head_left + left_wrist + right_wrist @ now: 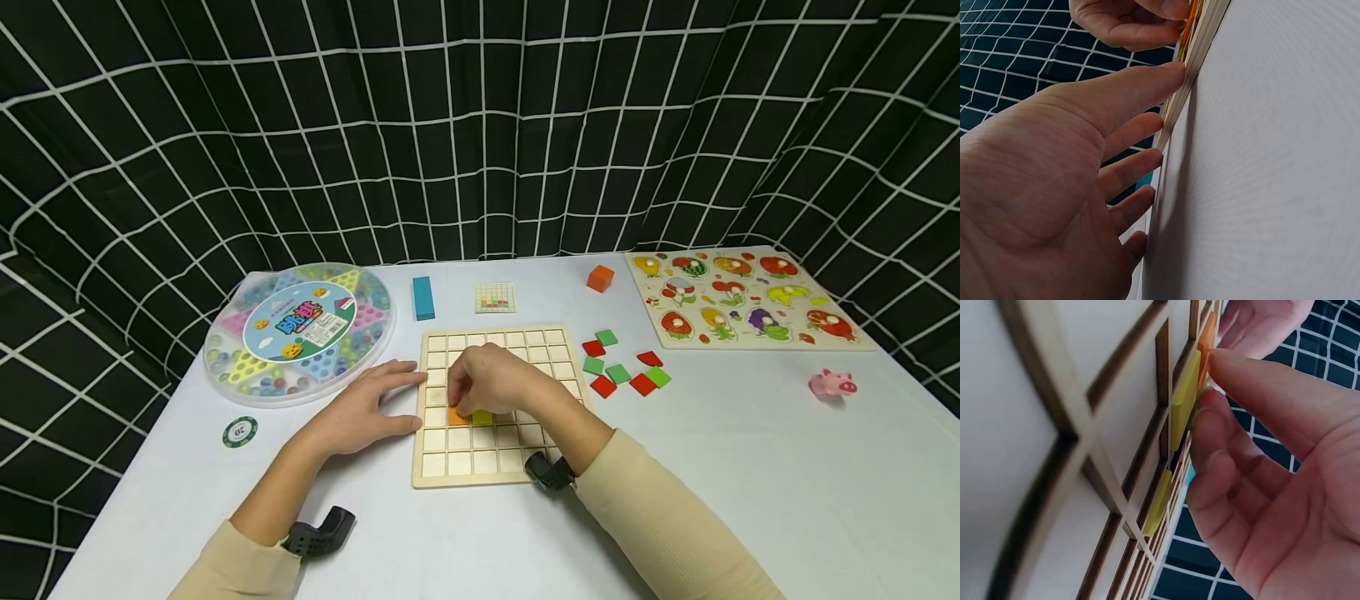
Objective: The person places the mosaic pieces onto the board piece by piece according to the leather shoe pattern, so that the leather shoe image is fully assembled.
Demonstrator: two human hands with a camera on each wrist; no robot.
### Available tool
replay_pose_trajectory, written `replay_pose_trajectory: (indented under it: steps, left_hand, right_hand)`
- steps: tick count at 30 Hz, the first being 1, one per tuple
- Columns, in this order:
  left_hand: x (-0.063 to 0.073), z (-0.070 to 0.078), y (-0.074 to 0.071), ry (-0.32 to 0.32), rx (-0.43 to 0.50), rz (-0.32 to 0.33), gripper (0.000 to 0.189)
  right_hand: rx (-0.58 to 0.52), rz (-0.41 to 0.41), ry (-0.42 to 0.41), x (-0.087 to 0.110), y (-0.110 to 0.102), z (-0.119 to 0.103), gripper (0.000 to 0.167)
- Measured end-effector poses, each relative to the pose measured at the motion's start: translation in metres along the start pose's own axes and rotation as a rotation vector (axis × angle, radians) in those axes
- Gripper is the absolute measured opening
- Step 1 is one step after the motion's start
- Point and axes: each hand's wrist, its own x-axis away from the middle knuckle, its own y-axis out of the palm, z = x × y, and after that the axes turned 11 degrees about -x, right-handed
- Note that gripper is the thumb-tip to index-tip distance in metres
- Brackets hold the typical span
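Observation:
A wooden grid board point(450, 481) lies on the table in front of the person. Over its left half, the right hand point(498, 379) pinches an orange square tile point(458, 416) down at one of the cells. Just right of that tile sits a yellow tile point(482, 418), tilted slightly in the right wrist view. A second yellow tile point(1158, 503) shows farther along the grid there, hidden behind the hand in the head view. The left hand point(352, 414) has its fingers spread, thumb and fingertips against the board's left edge, as the left wrist view also shows.
Loose red and green tiles point(618, 373) lie right of the board. Behind it are a pattern card point(494, 297), a teal block point(423, 297) and an orange cube point(600, 278). A marble game point(300, 333), poker chip point(240, 432), fruit puzzle point(742, 300) and pink pig point(832, 383) surround them.

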Motion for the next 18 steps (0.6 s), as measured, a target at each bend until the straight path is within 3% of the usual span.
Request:
replay_pose_trajectory:
  steps: [6,13,18]
  left_hand:
    - [0.000,0.001,0.000,0.001,0.005,-0.001,0.063]
    - [0.000,0.001,0.000,0.005,0.006,0.000,0.063]
    - [0.000,0.001,0.000,0.001,0.008,0.003,0.063]
  right_hand:
    - [0.003,-0.017,-0.026,0.001,-0.001,0.002,0.020]
    - [-0.157,-0.035,-0.078,0.011,-0.017,0.008,0.009]
    - [-0.205,-0.015,-0.086,0.022,-0.033,0.011,0.006]
